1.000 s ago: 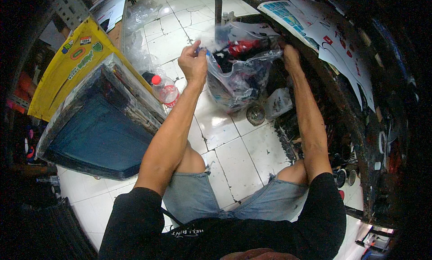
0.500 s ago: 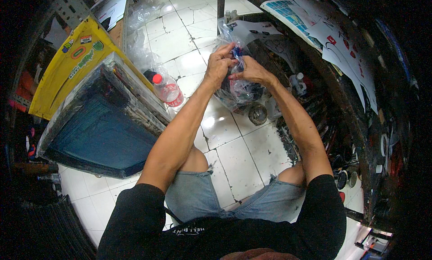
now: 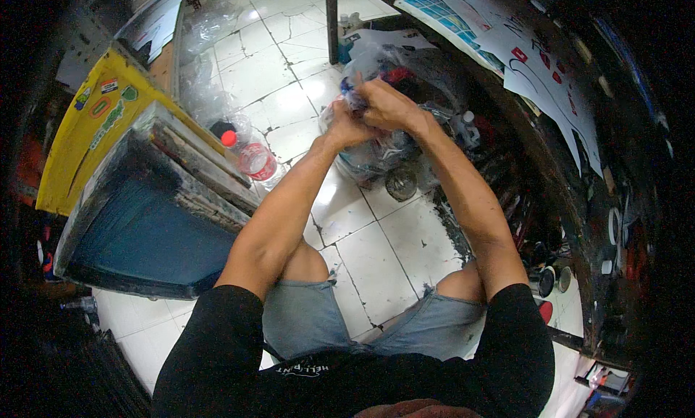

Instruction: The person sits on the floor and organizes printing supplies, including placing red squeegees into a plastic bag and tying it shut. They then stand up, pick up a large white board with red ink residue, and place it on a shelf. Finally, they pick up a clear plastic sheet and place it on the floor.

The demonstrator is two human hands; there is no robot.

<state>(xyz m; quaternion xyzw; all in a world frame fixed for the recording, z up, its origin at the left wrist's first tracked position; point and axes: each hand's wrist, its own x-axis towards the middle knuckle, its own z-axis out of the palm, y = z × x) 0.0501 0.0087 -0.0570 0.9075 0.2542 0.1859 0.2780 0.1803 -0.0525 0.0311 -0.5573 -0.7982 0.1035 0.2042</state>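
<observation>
Both arms reach forward to a clear plastic bag (image 3: 368, 161) on the floor, with dark and coloured contents showing dimly through it. My left hand (image 3: 349, 126) is closed on the bag's gathered neck, low down. Just above it, my right hand (image 3: 389, 104) closes round the same bunched plastic, the two hands nearly touching. Something blue (image 3: 350, 92) shows at the bunched neck by my right fingers; its kind is unclear. The fingertips are partly hidden and slightly blurred. A round, dirty clear container (image 3: 401, 184) stands close to the bag's near side.
A clear bottle with a red cap (image 3: 255, 157) stands left of my arms. Leaning frames with a dark blue panel (image 3: 156, 208) and a yellow board (image 3: 90, 128) fill the left. Printed sheets (image 3: 546, 85) hang over a dark bench at right. A white-capped bottle (image 3: 467, 128) stands beneath.
My hands have shifted from separated fingers around the blue part to tighter grips on the bag's neck. The right hand has turned over it. The whole view has shifted slightly.
</observation>
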